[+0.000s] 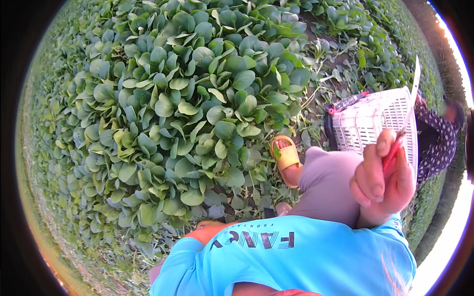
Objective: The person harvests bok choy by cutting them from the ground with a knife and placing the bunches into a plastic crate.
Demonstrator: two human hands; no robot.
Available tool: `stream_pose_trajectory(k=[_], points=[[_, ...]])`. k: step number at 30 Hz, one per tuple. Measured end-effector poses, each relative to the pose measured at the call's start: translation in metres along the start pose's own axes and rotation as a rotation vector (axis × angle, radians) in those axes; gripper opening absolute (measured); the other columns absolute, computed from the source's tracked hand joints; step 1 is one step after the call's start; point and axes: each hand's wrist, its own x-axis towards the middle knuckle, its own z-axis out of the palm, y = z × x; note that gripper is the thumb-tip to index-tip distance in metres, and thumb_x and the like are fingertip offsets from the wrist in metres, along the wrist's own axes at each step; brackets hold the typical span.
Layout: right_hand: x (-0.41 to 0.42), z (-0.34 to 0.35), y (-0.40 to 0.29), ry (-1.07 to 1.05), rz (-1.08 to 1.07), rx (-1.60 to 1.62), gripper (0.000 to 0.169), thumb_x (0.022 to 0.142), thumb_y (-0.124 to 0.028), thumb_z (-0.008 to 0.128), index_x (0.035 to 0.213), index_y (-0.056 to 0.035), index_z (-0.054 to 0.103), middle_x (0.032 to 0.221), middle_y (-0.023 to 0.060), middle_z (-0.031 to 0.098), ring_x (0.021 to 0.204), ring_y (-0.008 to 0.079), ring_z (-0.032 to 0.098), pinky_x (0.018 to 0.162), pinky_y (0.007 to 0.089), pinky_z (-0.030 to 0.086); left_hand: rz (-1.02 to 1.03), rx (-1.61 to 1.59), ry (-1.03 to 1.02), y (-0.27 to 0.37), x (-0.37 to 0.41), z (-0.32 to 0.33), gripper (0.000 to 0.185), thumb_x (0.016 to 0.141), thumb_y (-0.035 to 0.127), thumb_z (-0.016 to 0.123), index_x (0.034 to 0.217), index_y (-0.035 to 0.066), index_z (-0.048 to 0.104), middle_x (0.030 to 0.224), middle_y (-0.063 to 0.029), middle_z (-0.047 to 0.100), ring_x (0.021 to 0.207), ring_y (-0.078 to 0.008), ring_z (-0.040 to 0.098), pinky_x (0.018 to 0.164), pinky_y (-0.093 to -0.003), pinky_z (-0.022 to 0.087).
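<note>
My right hand [385, 174] is raised at the right, its fingers closed around the red handle [393, 155] of a knife. Its long, narrow blade [415, 79] points up past the rim of a white plastic basket [357, 124]. My left forearm [207, 234] shows beside my blue shirt at the lower middle; the left hand is not clearly visible. Before me grows a dense bed of broad-leaved green vegetables [177, 111]. My foot in a yellow slide sandal [288, 157] rests at the bed's edge, left of my bent knee.
Behind the basket, at the far right, is a person in dark spotted clothing [440, 144]. A dark item with pink parts [348, 101] lies against the basket's side. Loose leaves and stems [314, 96] litter the soil between the plants. More green rows [392, 33] run along the upper right.
</note>
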Motion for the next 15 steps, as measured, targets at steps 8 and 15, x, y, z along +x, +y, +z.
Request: stream_pose_trajectory(k=[8,15], points=[[0.011,-0.013,0.006,-0.113,-0.187,0.028,0.03,0.099,-0.024,0.033,0.11,0.0002,0.047,0.072,0.0037,0.047,0.046,0.0068,0.035,0.045,0.0215,0.034,0.18,0.214,0.04,0.151,-0.046,0.004,0.048,0.078,0.034,0.061,0.114,0.002,0.058,0.104,-0.0139,0.064,0.095,-0.024,0.059,0.085,-0.0335,0.045],[0.037,-0.038,0.015,-0.011,-0.179,0.04,0.027,0.094,-0.021,0.044,0.107,0.0016,0.052,0.077,0.0044,0.05,0.056,0.0082,0.038,0.054,0.0243,0.033,0.268,0.147,0.35,0.118,-0.03,0.06,0.05,0.071,0.037,0.061,0.106,0.003,0.062,0.103,-0.0179,0.064,0.096,-0.0316,0.061,0.084,-0.0362,0.047]])
